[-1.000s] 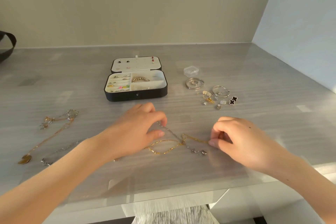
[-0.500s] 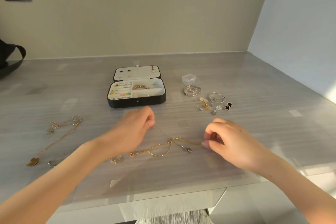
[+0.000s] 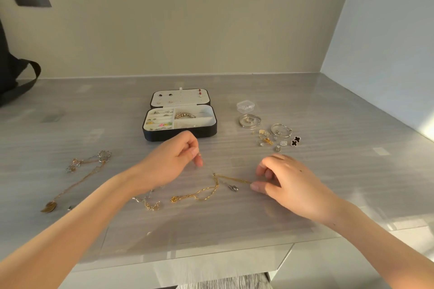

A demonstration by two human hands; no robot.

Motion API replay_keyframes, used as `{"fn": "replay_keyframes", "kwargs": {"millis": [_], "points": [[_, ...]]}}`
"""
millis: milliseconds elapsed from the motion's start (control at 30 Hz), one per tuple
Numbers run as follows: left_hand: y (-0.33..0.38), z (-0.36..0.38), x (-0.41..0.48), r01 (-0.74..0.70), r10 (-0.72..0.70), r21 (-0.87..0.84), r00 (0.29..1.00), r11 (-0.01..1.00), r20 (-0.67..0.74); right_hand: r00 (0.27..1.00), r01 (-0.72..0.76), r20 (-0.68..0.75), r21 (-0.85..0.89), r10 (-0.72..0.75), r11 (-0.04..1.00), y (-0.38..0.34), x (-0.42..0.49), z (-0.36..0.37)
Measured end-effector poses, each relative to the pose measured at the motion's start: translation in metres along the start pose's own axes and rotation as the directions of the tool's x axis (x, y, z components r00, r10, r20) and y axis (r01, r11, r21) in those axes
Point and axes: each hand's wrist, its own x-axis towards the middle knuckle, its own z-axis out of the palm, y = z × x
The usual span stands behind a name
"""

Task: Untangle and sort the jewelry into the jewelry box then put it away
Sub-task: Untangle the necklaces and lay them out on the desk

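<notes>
Left hand [image 3: 172,163] hovers over the table [image 3: 328,171], thumb and forefinger pinching a thin silver chain [image 3: 232,187]. Right hand [image 3: 291,185] sits low, thumb and fingers pinching one end of the gold chain [image 3: 234,179]; we see both chains cross between the hands. Beyond them the jewelry box [image 3: 179,135] lies open, with studs on its lid, small pieces in the left slots and a beaded bracelet [image 3: 184,115] in the right compartment; a clear case [image 3: 245,105] to its right holds something too small to tell.

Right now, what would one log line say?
step: untangling | left hand pinches thin chain | right hand pinches gold chain | jewelry box open
</notes>
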Motion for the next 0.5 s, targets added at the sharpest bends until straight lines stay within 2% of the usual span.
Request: {"fn": "replay_keyframes", "kwargs": {"millis": [200,433,500], "points": [[0.002,0.005,0.012,0.004,-0.007,-0.083,0.999,0.997,-0.034,0.999,0.007,0.04,-0.054,-0.004,0.999,-0.002,0.002,-0.001],[-0.005,0.007,0.025,-0.001,0.002,0.048,0.999,0.999,-0.035,0.996,-0.083,-0.029,-0.168,0.08,0.982,0.0,0.024,-0.001],[-0.006,0.007,0.026,-0.005,0.01,0.105,0.999,0.994,-0.05,0.996,-0.057,-0.081,-0.181,0.043,0.982,-0.002,0.032,0.0]]}}
